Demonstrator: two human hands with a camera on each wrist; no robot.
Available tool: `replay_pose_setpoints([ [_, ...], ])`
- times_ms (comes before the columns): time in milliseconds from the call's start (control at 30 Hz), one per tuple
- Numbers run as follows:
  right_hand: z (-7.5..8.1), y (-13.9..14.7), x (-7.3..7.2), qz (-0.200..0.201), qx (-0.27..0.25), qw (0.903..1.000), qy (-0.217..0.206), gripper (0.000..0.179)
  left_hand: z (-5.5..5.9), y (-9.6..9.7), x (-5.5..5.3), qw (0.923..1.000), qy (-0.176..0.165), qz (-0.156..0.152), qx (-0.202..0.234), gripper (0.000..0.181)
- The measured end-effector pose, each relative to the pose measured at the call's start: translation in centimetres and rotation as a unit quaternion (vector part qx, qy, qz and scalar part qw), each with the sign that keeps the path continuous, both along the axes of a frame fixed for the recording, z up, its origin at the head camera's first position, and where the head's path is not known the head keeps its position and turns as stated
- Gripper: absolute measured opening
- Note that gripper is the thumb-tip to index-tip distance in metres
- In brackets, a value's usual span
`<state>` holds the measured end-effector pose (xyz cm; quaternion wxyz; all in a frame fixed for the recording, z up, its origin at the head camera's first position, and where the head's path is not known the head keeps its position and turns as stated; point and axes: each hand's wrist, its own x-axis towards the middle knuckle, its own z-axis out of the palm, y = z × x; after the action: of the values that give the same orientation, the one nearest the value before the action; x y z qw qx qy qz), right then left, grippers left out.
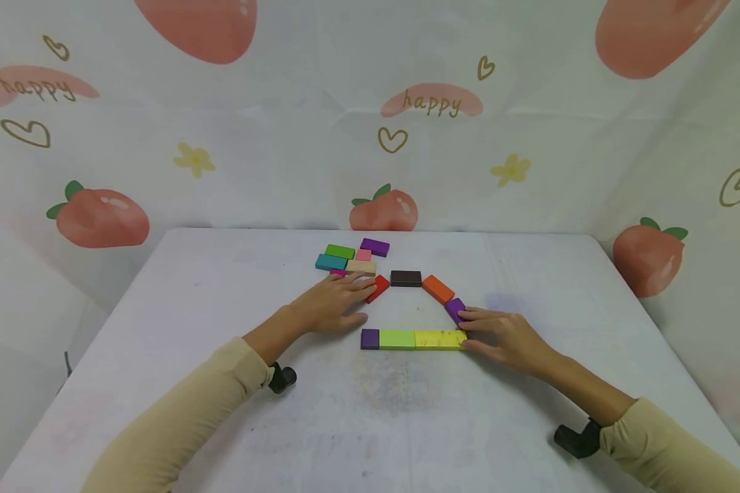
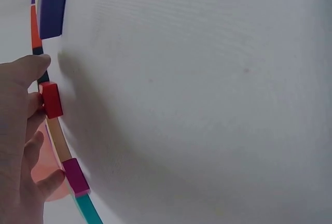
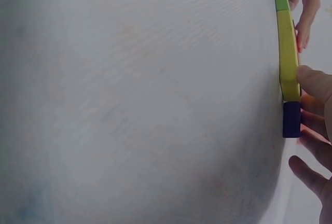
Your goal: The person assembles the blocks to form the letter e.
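Note:
My left hand lies over the table with fingers stretched out, touching the red block. Under its fingers a magenta block shows only partly in the head view; the left wrist view shows the magenta block by a fingertip. On the other side my right hand touches the purple block with nearly straight fingers. Its thumb rests at the right end of the yellow block. A black block and an orange block stand between red and purple in a slanting arc.
The yellow block joins a light green block and a dark purple block in a straight row. Behind my left hand lie green, teal, beige, pink and purple blocks on the white table.

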<state>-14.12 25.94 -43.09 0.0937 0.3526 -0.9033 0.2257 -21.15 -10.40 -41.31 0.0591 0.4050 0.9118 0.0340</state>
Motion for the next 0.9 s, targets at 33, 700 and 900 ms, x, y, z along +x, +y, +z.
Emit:
replay_pose_setpoints([
  [33,0.02,0.00,0.01,0.000,0.000,1.0000,0.000,0.035,0.00,0.02,0.01,1.0000,0.002,0.000,0.001,0.066],
  [700,0.05,-0.06,0.11,0.002,0.000,1.0000,0.001,0.035,-0.17,0.19,0.20,0.9999,0.016,-0.001,-0.004,0.065],
  [900,0.03,-0.06,0.09,0.003,-0.002,1.0000,0.007,0.035,-0.22,0.23,0.23,0.9998,0.020,0.000,-0.004,0.064],
])
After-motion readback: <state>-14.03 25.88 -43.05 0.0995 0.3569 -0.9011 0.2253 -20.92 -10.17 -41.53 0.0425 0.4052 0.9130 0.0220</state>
